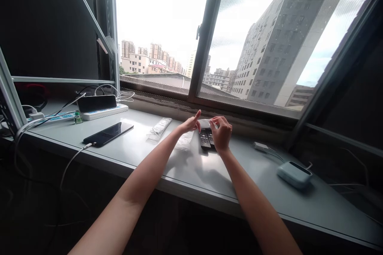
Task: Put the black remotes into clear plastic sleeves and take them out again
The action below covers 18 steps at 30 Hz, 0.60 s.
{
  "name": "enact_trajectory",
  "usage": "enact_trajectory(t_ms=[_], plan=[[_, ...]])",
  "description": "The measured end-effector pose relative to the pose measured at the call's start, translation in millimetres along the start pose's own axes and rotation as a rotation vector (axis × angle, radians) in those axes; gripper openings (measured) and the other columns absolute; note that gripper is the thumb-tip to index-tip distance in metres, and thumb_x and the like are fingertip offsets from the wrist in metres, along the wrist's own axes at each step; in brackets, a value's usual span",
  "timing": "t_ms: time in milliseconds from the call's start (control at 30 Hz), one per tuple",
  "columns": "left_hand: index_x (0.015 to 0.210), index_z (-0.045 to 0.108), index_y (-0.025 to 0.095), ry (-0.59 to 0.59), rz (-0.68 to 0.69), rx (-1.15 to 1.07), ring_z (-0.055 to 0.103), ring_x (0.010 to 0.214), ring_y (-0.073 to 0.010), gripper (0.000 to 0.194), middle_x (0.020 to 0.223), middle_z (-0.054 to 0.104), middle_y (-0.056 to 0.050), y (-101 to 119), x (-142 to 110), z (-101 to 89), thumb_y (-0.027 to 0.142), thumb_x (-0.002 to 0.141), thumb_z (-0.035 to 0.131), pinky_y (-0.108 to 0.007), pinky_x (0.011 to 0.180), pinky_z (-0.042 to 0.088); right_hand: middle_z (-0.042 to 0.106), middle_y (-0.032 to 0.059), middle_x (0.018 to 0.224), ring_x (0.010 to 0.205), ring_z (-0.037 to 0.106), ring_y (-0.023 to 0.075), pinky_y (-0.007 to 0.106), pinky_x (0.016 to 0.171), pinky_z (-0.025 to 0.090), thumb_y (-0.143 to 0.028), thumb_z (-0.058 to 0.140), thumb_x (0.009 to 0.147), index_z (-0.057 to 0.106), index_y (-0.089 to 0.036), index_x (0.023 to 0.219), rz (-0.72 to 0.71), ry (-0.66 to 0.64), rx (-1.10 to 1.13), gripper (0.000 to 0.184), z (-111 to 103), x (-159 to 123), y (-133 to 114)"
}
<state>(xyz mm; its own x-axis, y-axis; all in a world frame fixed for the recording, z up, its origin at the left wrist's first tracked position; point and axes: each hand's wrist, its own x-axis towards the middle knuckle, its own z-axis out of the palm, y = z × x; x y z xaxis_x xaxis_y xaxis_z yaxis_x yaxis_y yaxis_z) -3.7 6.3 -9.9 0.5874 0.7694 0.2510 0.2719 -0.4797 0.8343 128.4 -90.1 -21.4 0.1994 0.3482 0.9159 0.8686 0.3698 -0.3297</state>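
Observation:
My right hand point(222, 132) is closed, with thumb and fingertips pinching a thin translucent plastic sleeve point(204, 122). Just left of it, my left hand point(190, 124) has its thumb raised away from the fingers, close to the sleeve's left edge; whether those fingers touch it I cannot make out. Below both hands, a black remote control point(205, 139) lies on the desk. Beside it sits a second dark remote, partly hidden by my right hand. Two crumpled clear plastic sleeves, one farther left point(160, 128) and one under my left forearm point(184, 142), rest on the desk.
The grey desk point(119, 153) runs along a window. On its left are a black phone point(108, 134) with a white cable, another phone point(97, 104) leaning on a power strip point(105, 112), and a small green bottle point(77, 118). A pale blue power bank point(295, 174) lies right.

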Motion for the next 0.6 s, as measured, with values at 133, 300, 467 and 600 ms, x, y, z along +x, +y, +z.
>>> enact_trajectory(t_ms=[133, 300, 467, 600], plan=[[0.083, 0.070, 0.013, -0.167, -0.111, -0.407, 0.047, 0.035, -0.0150, 0.092, 0.039, 0.050, -0.005, -2.4, 3.7, 7.7, 0.075, 0.088, 0.003, -0.023, 0.041, 0.036, 0.064, 0.0038, 0.083, 0.070, 0.058, 0.0179, 0.031, 0.068, 0.045, -0.028, 0.053, 0.091, 0.051, -0.021, 0.075, -0.053, -0.001, 0.164, 0.018, 2.5, -0.1, -1.3], [0.121, 0.058, 0.005, 0.089, -0.150, -0.779, 0.064, 0.052, -0.0210, 0.081, 0.059, 0.066, -0.009, 10.7, 9.2, 13.2, 0.056, 0.097, 0.000, -0.029, 0.053, 0.051, 0.060, 0.0035, 0.087, 0.072, 0.057, 0.0167, 0.026, 0.057, 0.045, -0.022, 0.051, 0.091, 0.050, -0.022, 0.080, -0.161, -0.046, 0.289, 0.011, 7.3, -5.3, -5.3], [0.141, 0.046, 0.008, 0.002, -0.044, -1.115, 0.070, 0.093, -0.0269, 0.073, 0.100, 0.072, -0.015, 17.7, 6.7, 14.9, 0.055, 0.099, 0.009, -0.036, 0.083, 0.055, 0.059, 0.0031, 0.091, 0.072, 0.057, 0.0163, 0.029, 0.064, 0.049, -0.017, 0.046, 0.093, 0.052, -0.023, 0.093, -0.258, -0.096, 0.264, 0.009, 10.2, -9.5, -6.2], [0.148, 0.036, 0.008, -0.066, 0.052, -1.292, 0.064, 0.110, -0.0307, 0.075, 0.115, 0.068, -0.020, 17.1, 1.6, 13.5, 0.058, 0.098, 0.009, -0.045, 0.096, 0.049, 0.061, 0.0050, 0.098, 0.077, 0.059, 0.0174, 0.030, 0.065, 0.050, -0.015, 0.044, 0.093, 0.054, -0.023, 0.098, -0.316, -0.120, 0.249, 0.013, 8.7, -10.0, -7.6]])
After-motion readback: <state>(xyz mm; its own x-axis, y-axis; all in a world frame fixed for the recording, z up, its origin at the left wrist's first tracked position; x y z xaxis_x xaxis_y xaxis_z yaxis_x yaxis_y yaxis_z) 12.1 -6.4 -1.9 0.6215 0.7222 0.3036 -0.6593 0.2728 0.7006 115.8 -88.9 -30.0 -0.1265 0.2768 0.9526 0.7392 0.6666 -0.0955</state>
